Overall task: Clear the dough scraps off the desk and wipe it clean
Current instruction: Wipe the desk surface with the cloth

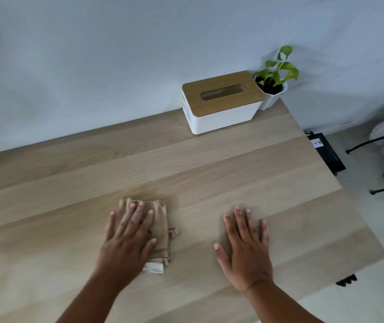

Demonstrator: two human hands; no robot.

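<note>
We see bare desk (209,164) stretching to its back edge, where a box (221,103) and plant (274,78) fill the right corner. Our left hand (128,238) presses flat, fingers straight, on the cloth (160,220) mid-desk; our right hand (246,248) lies flat, fingers spread, toward the right edge.

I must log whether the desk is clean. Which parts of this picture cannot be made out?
Head view only:
- Desk under the cloth and both hands: covered.
- Near and left desk edges: cut off by the frame.
- Fine crumbs: too small to tell.
- Cloth tag print: blurred.
</note>
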